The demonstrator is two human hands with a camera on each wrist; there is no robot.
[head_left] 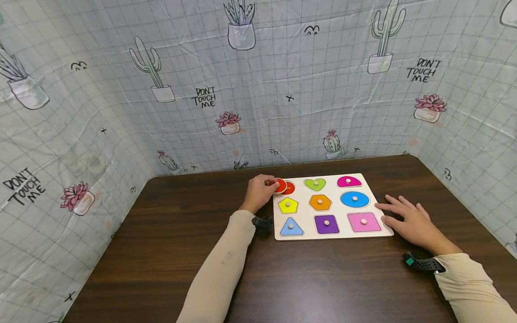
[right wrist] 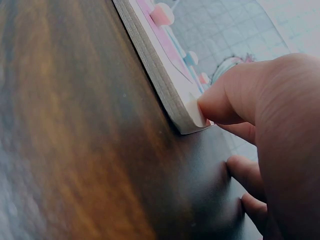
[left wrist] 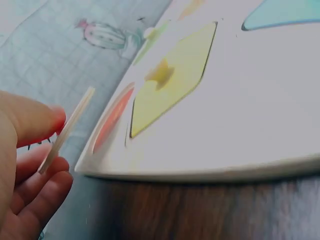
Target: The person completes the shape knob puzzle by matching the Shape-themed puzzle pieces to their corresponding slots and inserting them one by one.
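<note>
My left hand [head_left: 260, 192] pinches a round red puzzle piece [head_left: 279, 185] at the board's far left corner. In the left wrist view the thin wooden disc [left wrist: 70, 129] is seen edge-on between thumb and fingers, tilted and apart from the board. Its red round recess [head_left: 289, 188] shows partly behind it. The white peg puzzle board [head_left: 300, 205] lies flat on the table. On the right side my right hand [head_left: 412, 224] spreads its fingers, with the thumb on the board's edge by the pink rectangle piece [head_left: 357, 223] and other fingertips on the table.
Knobbed pieces fill the board's other places, among them a yellow pentagon [head_left: 288, 206], a green heart [head_left: 314, 185] and a blue oval [head_left: 349, 200]. The dark wooden table [head_left: 181, 251] is walled by a cactus-print cloth [head_left: 266, 80] at the back and sides.
</note>
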